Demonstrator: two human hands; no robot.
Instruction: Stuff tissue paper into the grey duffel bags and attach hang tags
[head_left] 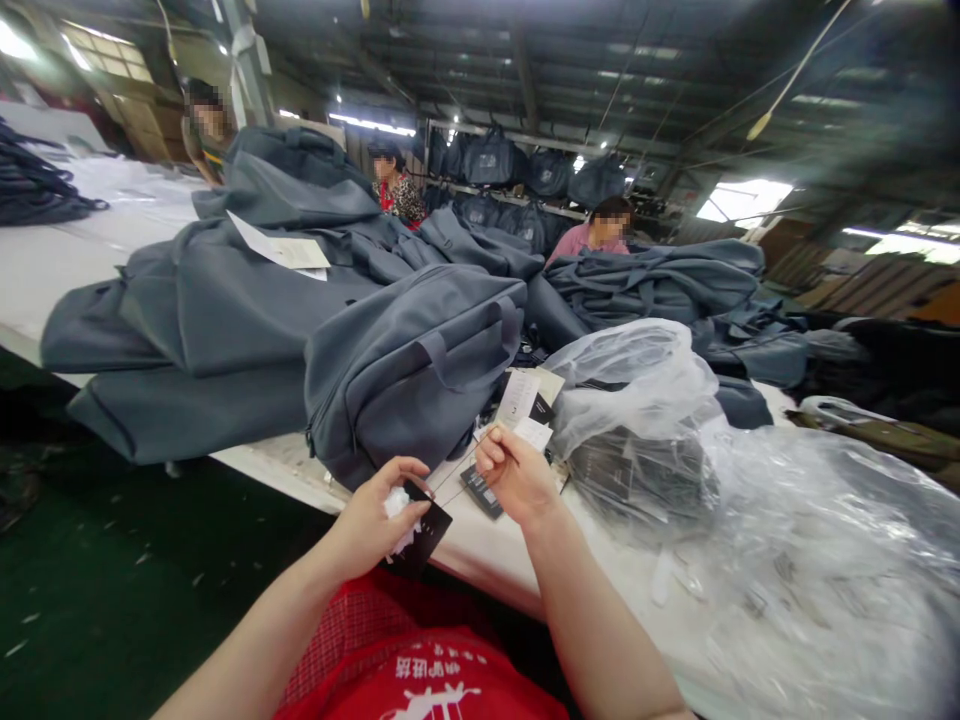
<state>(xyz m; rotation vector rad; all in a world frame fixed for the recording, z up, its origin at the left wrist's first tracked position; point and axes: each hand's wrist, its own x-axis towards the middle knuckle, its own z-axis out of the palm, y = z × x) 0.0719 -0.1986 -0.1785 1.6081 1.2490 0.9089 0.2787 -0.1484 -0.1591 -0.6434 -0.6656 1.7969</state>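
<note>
Between its thumb and fingers my left hand (386, 510) holds a black hang tag (433, 528), with a crumpled white bit (399, 510) in the palm. A thin dark string (457, 465) runs from that tag to my right hand (514, 470), whose fingertips pinch it. Just beyond both hands a blue-grey bag (405, 350) with a strap handle lies on the table. Several white and black tags (521, 395) lie behind my right hand, and a stack of black tags (481, 490) sits beside it.
Blue-grey bags (225, 290) are heaped at left, with a paper sheet (289, 250) on top. More bags (660, 280) lie at back right. Clear plastic bags (637, 430) cover the right side of the white table (480, 550). Several people work behind the heaps.
</note>
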